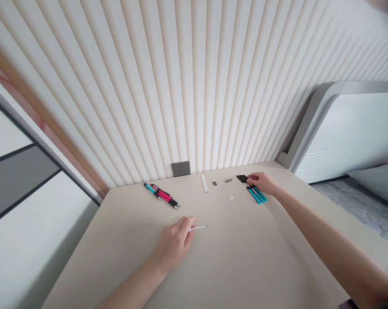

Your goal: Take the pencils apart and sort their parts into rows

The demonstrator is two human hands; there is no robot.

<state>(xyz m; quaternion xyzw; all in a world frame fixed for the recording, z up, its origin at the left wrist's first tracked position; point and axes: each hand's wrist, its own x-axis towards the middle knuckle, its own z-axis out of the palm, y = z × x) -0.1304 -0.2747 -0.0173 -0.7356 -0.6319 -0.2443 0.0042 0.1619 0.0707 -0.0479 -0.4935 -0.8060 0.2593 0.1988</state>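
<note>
My left hand (177, 236) is closed on a thin white pen refill (199, 227), whose tip points right, over the middle of the table. At the far right my right hand (261, 181) reaches down with its fingertips at a row of short black pen grips (242, 178); whether one is pinched between them is hard to make out. Just in front of that hand lie several turquoise pen barrels (257, 195). Left of it are small metallic pieces (228, 180), tiny white parts (231, 197), a small dark grey cluster (214, 183) and white refills (204, 183).
Turquoise and pink pens (163, 196) lie together at the table's back left. The beige table (126, 249) meets a ribbed wall with a dark socket (181, 168). To the right stands a grey bed headboard (348, 124).
</note>
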